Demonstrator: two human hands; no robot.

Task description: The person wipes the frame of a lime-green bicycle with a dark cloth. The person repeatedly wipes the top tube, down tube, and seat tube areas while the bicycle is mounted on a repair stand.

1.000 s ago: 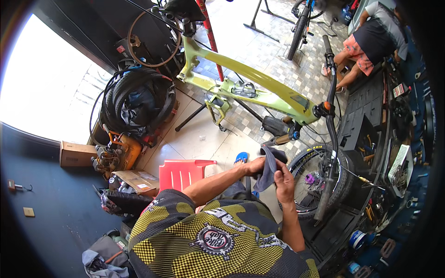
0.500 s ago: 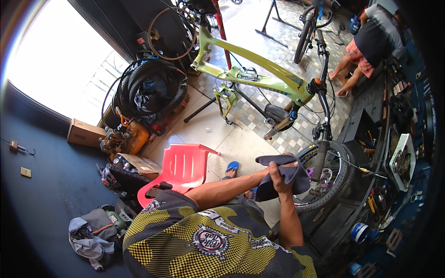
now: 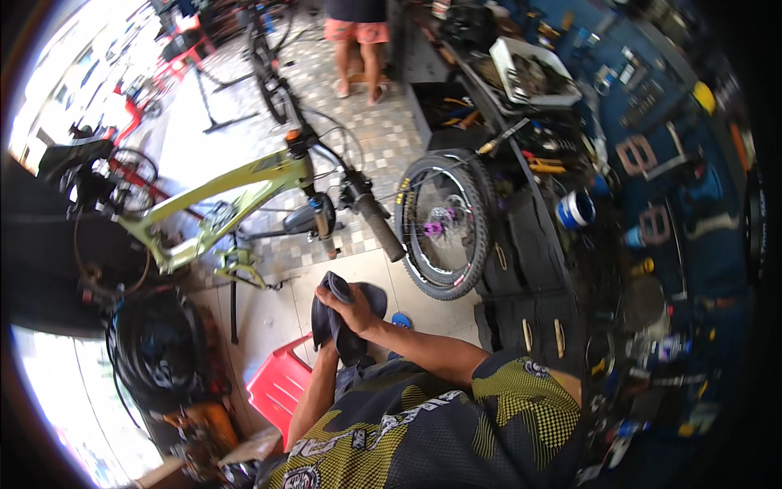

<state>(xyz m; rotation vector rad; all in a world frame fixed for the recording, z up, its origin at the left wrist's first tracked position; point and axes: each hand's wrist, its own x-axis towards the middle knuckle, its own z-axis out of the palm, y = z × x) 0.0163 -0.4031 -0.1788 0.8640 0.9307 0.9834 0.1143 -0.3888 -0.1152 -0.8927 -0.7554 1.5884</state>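
A dark grey cloth (image 3: 371, 300) is bunched in front of my body, its folds hanging on both sides of my fingers. My right hand (image 3: 352, 310) is closed over the top of it. From below, my left forearm (image 3: 314, 398) runs up into the cloth; the fingers of my left hand are covered by it. Beyond the cloth is a yellow-green bicycle frame (image 3: 232, 186) with its handlebar grip (image 3: 380, 226) pointing toward me. A bicycle wheel (image 3: 405, 231) with a purple hub stands to the right of the grip.
A red plastic chair (image 3: 275, 386) is close at my left. Along the right runs a black workbench (image 3: 521, 297) with drawers, a white basket (image 3: 509, 61) and scattered tools. Tyres (image 3: 163, 346) are piled at the left. Another person (image 3: 356, 37) stands at the far side.
My view has swung to the right, bringing more of the workbench and tool wall into sight. The cloth is still between my hands, now bunched differently, with my right hand over it.
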